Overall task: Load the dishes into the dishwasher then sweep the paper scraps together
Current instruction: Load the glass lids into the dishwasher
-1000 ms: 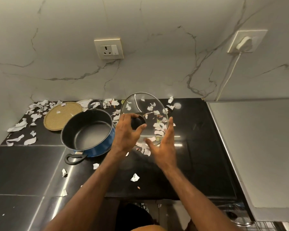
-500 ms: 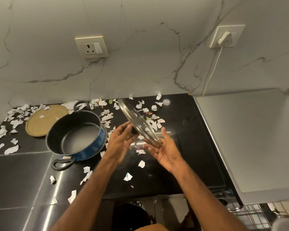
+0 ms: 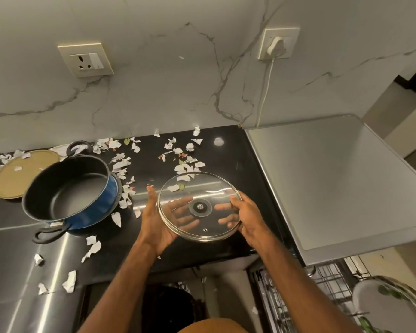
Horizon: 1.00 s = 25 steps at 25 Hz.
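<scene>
I hold a round glass lid (image 3: 198,185) flat above the black counter (image 3: 228,150), its underside up and the centre screw showing. My left hand (image 3: 154,224) supports it from below at the left rim, fingers straight under the glass. My right hand (image 3: 250,219) grips the right rim, thumb on top and fingers beneath. A blue pot (image 3: 70,193) with a black inside stands empty to the left. Torn paper scraps (image 3: 120,162) lie scattered over the counter.
A round tan board (image 3: 15,174) lies behind the pot at far left. A grey appliance top (image 3: 334,176) adjoins the counter on the right. Below it, the wire rack (image 3: 327,280) is pulled out and holds a white plate (image 3: 382,306). A plugged socket (image 3: 277,44) is on the wall.
The lid turned from tilted on edge to flat with its underside up, and moved right. My left hand let go of the knob and went beneath; my right hand took the rim.
</scene>
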Motion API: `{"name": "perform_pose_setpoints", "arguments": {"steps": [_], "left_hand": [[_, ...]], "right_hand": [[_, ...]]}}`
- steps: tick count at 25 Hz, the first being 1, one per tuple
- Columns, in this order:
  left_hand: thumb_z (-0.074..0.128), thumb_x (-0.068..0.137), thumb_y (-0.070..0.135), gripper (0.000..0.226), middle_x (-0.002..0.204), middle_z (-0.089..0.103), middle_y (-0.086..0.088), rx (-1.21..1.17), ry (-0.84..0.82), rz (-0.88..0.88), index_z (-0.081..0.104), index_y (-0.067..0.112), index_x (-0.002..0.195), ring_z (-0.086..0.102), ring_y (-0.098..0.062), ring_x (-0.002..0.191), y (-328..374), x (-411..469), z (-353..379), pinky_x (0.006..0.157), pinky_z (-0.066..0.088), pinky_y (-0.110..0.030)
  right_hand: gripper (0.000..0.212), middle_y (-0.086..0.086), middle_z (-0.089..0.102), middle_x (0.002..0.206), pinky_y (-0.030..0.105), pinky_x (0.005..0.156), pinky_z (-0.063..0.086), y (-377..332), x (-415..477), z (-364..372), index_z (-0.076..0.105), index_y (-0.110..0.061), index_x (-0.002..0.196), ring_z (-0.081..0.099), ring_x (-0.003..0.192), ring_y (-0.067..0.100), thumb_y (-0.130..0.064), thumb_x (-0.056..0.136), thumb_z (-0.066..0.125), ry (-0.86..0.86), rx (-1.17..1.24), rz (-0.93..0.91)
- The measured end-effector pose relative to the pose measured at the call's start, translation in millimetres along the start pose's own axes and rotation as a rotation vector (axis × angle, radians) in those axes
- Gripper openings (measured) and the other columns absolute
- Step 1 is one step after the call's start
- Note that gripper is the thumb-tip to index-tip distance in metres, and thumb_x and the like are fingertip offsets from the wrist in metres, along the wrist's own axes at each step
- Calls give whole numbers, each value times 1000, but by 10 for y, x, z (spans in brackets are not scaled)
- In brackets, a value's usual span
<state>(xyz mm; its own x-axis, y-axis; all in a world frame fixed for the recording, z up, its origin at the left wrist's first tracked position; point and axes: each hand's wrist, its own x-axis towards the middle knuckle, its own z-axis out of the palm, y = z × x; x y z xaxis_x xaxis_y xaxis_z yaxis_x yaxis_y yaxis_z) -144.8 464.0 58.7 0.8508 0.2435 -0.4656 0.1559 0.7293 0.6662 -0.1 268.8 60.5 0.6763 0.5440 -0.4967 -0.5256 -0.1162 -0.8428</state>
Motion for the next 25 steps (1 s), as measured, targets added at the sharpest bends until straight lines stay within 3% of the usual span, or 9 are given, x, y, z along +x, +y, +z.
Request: {"name": "perform_pose_setpoints", "arguments": {"steps": [4,9,13,18,20,22,23,24,25], "left_hand": [[42,102,60,75,140,62,-21,108,55,-22,55,-2,142,61,-45,127,-490,-24,307,109,47,-54],[51,102,23,42,130,70,-19,170,168,-10,61,0,136,69,-45,114,-1217,-190,880,90,62,-40],[47,100,12,38,129,71,-16,213,244,-77,66,3,132,70,-39,115,-1926,-410,1316,83,63,-33],[55,87,8,46,128,71,-20,291,197,-268,66,-1,131,69,-39,117,-2723,-764,1695,92,59,-35],[55,93,4,40,126,71,-22,381,193,-348,64,-2,131,70,-38,114,-3053,-794,1821,95,58,-38],[61,99,11,38,123,72,-18,677,283,-355,60,0,135,72,-36,109,-3398,-750,1878,97,59,-44],[66,99,21,41,126,71,-11,940,323,-288,59,5,137,70,-30,112,-3540,-736,1941,100,57,-44],[69,98,34,46,132,66,-2,1204,330,-159,58,14,138,64,-22,120,-3693,-707,2037,106,52,-40],[66,97,47,51,138,60,4,1414,229,11,56,23,140,55,-14,128,-3814,-683,2163,113,44,-35]], "right_hand": [[30,13,80,105,25,47,51,101,-221,-522,57,-20,138,75,63,27,-24,115,39,12,-93,-10],[27,10,81,104,25,50,53,273,-623,-1390,57,-23,134,75,64,27,-27,115,38,24,-140,14],[25,11,81,103,30,53,53,488,-1032,-2140,58,-23,132,74,63,28,-25,114,41,9,-111,80],[26,16,80,101,28,48,50,864,-1598,-3088,63,-22,130,71,61,27,-21,113,42,-33,-95,169],[27,16,80,100,26,45,51,1053,-1796,-3444,64,-18,130,71,57,23,-20,113,42,-19,-75,227],[28,18,80,100,25,45,53,1268,-1926,-3702,63,-22,131,70,56,22,-19,113,42,40,-28,276],[28,19,79,100,27,46,54,1391,-1955,-3812,62,-23,132,71,59,24,-18,113,42,88,8,300],[29,20,79,99,30,49,57,1529,-1985,-3948,60,-23,134,73,63,27,-17,113,42,146,45,322],[30,20,79,97,35,53,59,1677,-1978,-4069,58,-24,136,74,67,30,-17,113,41,203,64,341]]}}
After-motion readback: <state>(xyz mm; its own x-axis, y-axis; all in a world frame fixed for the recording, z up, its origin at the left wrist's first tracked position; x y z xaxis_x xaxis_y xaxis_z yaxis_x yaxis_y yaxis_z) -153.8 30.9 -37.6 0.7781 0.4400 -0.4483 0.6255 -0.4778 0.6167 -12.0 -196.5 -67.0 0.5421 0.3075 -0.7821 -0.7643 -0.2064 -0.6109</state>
